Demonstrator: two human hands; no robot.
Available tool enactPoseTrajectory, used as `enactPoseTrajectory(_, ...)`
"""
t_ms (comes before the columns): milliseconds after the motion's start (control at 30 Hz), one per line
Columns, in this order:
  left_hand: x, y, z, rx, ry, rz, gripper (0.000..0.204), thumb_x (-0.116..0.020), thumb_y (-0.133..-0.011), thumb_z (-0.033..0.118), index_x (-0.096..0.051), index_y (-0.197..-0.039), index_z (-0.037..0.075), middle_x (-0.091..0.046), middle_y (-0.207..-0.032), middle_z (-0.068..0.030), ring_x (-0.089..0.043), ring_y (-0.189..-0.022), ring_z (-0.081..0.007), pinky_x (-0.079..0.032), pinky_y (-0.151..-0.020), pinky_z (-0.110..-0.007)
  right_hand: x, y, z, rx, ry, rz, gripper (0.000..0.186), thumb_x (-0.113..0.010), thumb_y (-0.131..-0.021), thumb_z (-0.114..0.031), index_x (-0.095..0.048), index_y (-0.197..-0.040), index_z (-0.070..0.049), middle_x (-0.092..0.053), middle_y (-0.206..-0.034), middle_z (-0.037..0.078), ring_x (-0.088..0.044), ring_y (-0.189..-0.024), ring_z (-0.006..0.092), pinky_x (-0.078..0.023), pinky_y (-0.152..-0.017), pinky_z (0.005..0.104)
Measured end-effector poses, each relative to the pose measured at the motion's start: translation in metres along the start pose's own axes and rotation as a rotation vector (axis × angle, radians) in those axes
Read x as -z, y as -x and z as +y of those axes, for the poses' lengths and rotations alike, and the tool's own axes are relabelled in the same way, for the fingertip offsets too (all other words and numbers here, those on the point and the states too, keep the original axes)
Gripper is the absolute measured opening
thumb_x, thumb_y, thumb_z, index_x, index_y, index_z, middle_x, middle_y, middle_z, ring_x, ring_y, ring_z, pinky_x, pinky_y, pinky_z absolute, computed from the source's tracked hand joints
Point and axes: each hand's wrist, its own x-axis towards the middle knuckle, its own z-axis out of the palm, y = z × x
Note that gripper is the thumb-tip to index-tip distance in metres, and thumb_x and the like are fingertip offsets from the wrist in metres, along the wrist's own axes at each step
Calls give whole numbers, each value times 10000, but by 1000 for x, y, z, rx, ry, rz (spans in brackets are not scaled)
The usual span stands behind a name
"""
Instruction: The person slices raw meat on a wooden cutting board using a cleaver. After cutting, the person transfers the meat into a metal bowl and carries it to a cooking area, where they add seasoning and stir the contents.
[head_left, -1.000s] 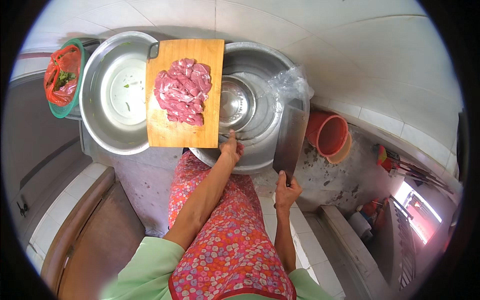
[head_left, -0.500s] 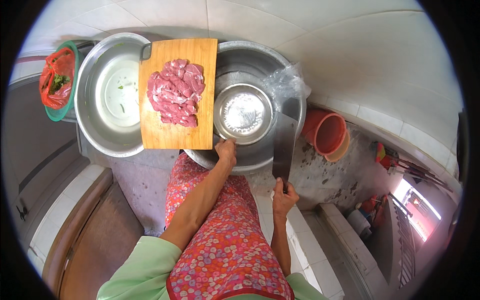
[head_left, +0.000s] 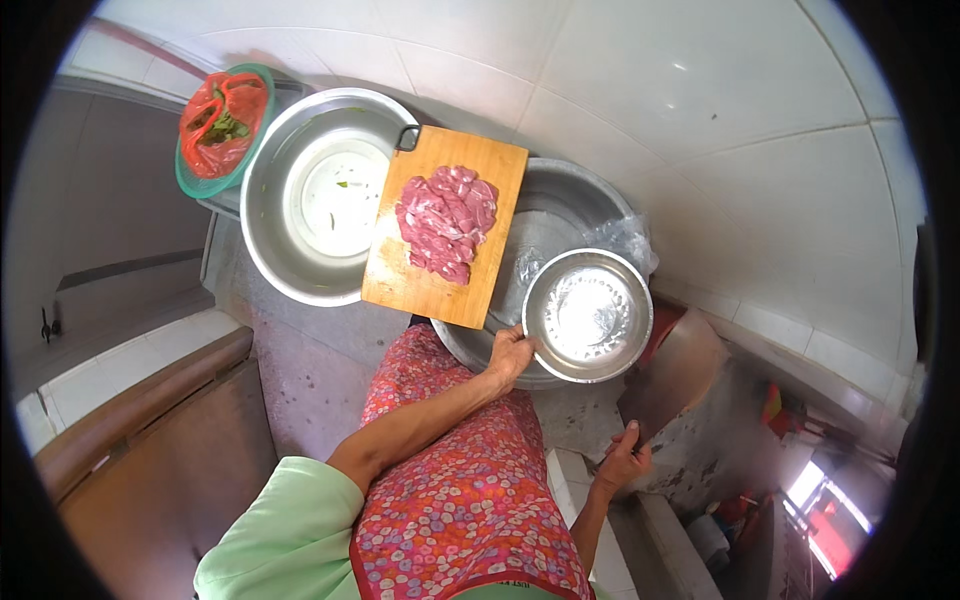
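Observation:
My left hand (head_left: 510,356) pinches the rim of a shiny steel bowl (head_left: 588,316), which is raised over the right side of a large metal basin (head_left: 568,186). Out to the right, my right hand (head_left: 624,462) grips the handle of a cleaver (head_left: 672,385), its broad blade pointing up and to the right, a little blurred. Cut pieces of raw red meat (head_left: 446,224) lie heaped on a wooden cutting board (head_left: 400,279). The board rests across the rims of the large basin and another metal basin (head_left: 268,255) beside it.
Water and green leaf scraps are in the left basin. A clear plastic bag (head_left: 622,243) hangs at the large basin's right rim. Far left, a green basket (head_left: 190,180) holds a red bag of greens (head_left: 222,125). A tiled wall (head_left: 690,130) stands behind.
The bowl has been lifted from inside the large basin toward the right by my left hand. My right hand has carried the cleaver rightward, away from the basin. The view has also turned.

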Motion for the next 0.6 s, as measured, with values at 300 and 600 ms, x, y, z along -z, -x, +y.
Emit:
enactPoseTrajectory(300,96,15,90,193,660,-322,138,-571,-793,115,-476,-695,95,-380,-532,16,-293,-389,-59,-208,-351,-209,-19,-14,-3,210,-35,-209,242,-614,-828,-162,-599,-652,4,-516,-514,-1,-418,-432,63,-323,-420,227)
enactPoseTrajectory(600,215,4,118,-135,1405,-366,291,-503,-868,189,-380,-627,83,-353,-567,11,-231,-377,-75,-162,-373,-235,-93,-2,-31,777,158,-644,137,-642,-770,-124,-635,-733,7,-607,-600,121,-562,-480,222,-429,-477,327)
